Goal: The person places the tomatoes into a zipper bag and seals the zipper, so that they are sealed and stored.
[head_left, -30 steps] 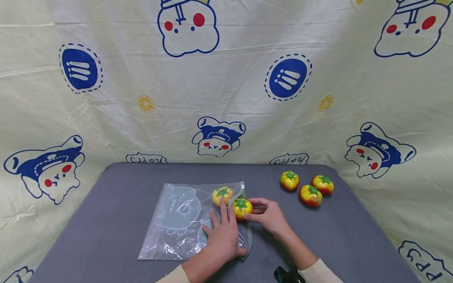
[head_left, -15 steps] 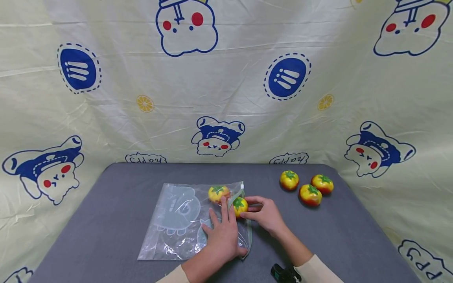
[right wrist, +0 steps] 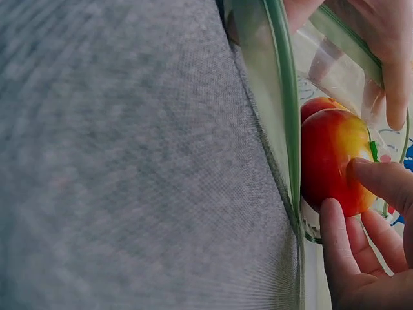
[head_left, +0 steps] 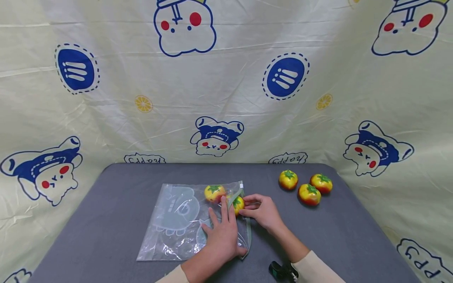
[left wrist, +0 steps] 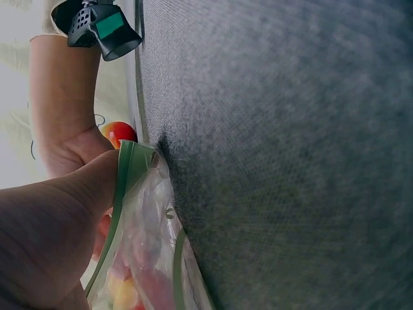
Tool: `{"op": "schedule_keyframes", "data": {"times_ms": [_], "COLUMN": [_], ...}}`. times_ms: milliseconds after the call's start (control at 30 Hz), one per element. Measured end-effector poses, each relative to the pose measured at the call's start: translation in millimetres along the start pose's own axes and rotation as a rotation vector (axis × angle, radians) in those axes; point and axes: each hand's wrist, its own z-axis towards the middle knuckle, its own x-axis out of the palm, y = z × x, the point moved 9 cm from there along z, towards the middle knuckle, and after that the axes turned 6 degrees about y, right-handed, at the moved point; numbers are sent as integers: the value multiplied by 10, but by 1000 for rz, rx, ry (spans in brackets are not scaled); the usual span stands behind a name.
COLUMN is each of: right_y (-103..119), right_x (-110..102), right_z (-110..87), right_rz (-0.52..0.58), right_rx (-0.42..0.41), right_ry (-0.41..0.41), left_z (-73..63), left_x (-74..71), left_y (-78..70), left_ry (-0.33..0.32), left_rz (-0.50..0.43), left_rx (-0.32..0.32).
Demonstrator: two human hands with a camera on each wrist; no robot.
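Note:
A clear zip bag (head_left: pixel 159 239) with pale printed shapes lies flat, its green-edged mouth facing right. My left hand (head_left: pixel 223 236) rests at the mouth with straight, spread fingers, thumb near the lower corner. With thumb and fingertips my right hand (head_left: pixel 263 212) holds a red-and-yellow tomato (head_left: pixel 238 205) with green leaves at the opening, partly under the film. In the right wrist view this tomato (right wrist: pixel 335 158) sits between the green edges, in front of another one (right wrist: pixel 316 106). The head view shows that tomato (head_left: pixel 214 193) inside the bag, farther left.
Three more tomatoes stand at the table's back right: one tomato (head_left: pixel 288 179) apart, and a front tomato (head_left: pixel 309 194) close to a rear tomato (head_left: pixel 321 183). A black device (head_left: pixel 281 271) sits at the right wrist. Printed cloth (head_left: pixel 233 86) hangs behind the grey table (head_left: pixel 120 204).
My right hand has moved a little left, taking its tomato further into the bag's mouth. The tomato inside has shifted left too. My left hand has stayed nearly still.

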Motion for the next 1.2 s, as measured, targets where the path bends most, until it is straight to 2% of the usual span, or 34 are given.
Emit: {"op": "schedule_keyframes", "data": {"times_ms": [167, 400, 700, 1033, 1200], "right_y": [2, 16, 77, 58, 51], "right_x": [10, 34, 66, 167, 144], "right_z": [23, 47, 54, 35, 14], "right_rz": [11, 26, 42, 176, 210], "right_rx": [-9, -26, -95, -107, -129], "right_ry": [1, 28, 94, 266, 284], "left_z": [14, 15, 18, 8, 11], "left_x": [9, -2, 7, 2, 16], "left_y": [-1, -9, -9, -20, -24], "left_ry": [11, -8, 28, 32, 34], "left_rz": [1, 14, -12, -22, -24], "left_rx": [-4, 5, 2, 7, 6]}}
